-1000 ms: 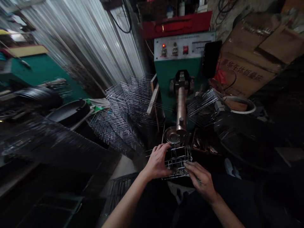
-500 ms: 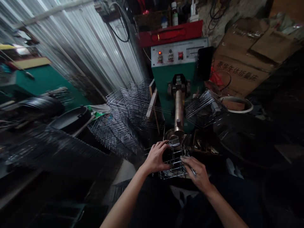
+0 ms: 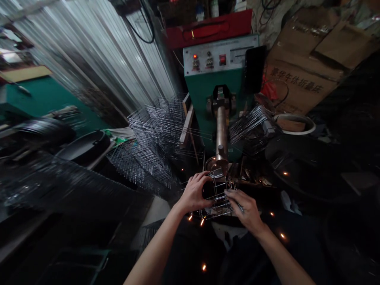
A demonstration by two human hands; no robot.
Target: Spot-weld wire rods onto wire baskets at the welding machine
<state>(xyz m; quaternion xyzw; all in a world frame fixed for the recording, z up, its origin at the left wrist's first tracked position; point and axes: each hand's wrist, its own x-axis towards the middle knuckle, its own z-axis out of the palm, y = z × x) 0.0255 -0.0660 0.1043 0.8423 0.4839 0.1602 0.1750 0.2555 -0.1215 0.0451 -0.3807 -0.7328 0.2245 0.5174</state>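
A small wire rack (image 3: 220, 198) of crossed metal rods sits below the upper electrode arm (image 3: 221, 130) of a green spot welder (image 3: 196, 87). Its far end is at the round lower electrode (image 3: 212, 163). My left hand (image 3: 194, 192) grips the rack's left side, thumb toward me and fingers at the far end. On the right side, my right hand (image 3: 245, 208) is closed on the rack's wires, and a short bit of rod shows by its fingers. Orange sparks (image 3: 202, 221) fly around both hands. The exact weld contact is too dark to make out.
Stacked wire grids (image 3: 154, 138) stand left of the welder. Bundled bent wires (image 3: 249, 124) and a round tub (image 3: 295, 123) holding a block are at the right. A cardboard box (image 3: 299, 71) leans behind them. A dark pan (image 3: 84, 148) lies at the left.
Bright sparks have appeared around the rack and my hands. The view has tilted slightly, shifting the background up. Both hands keep their hold on the rack.
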